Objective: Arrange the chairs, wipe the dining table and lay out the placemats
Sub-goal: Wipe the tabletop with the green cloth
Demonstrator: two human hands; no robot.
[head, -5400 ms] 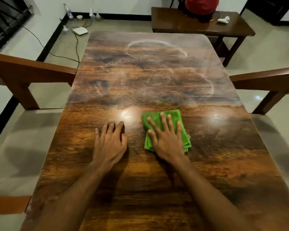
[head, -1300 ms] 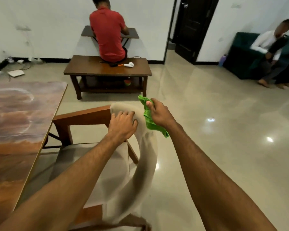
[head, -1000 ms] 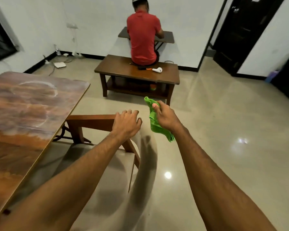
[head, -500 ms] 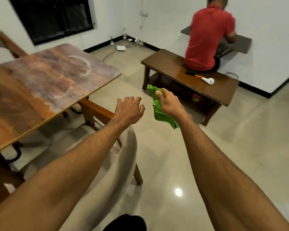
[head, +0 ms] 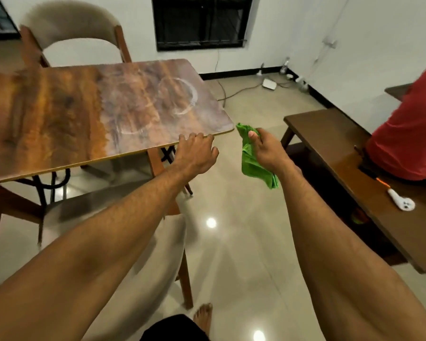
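R hand (head: 266, 152) grips green cloth (head: 250, 163) in air just off bench (head: 84, 114) corner; L hand (head: 196, 155) loose, fingers relaxed at bench edge, holding nothing; chair (head: 167, 244) below L arm, partly under bench

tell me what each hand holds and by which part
Right hand pinches the folded green cloth near its top end, the rest hanging; left hand holds nothing.

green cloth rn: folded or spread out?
Folded and bunched. The cloth hangs as a compact layered wad from the right hand, gripped near its top, off the table.
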